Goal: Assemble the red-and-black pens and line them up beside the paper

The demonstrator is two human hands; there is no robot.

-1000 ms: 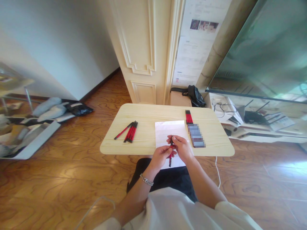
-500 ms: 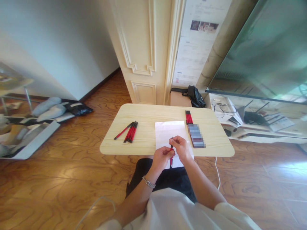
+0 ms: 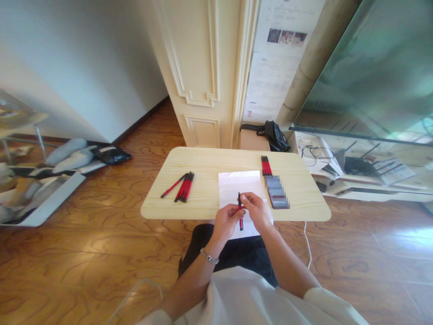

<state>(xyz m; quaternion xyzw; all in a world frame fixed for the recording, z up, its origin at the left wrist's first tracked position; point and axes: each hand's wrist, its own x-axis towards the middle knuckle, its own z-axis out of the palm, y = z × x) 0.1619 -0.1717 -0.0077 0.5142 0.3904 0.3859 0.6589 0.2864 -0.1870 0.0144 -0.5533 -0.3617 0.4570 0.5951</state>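
Left hand (image 3: 227, 220) and right hand (image 3: 257, 209) both pinched on one pen (image 3: 241, 222), upright over the paper (image 3: 237, 183) at the near edge of the table (image 3: 203, 163) — fingertip grip only, so a slip likely drops it into the lap (image 3: 237, 253).

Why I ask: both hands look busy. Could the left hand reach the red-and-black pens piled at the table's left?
Probably yes: only bare pale wooden table lies between the left hand and that pile of red-and-black pens, though it shares one such pen with the right hand.
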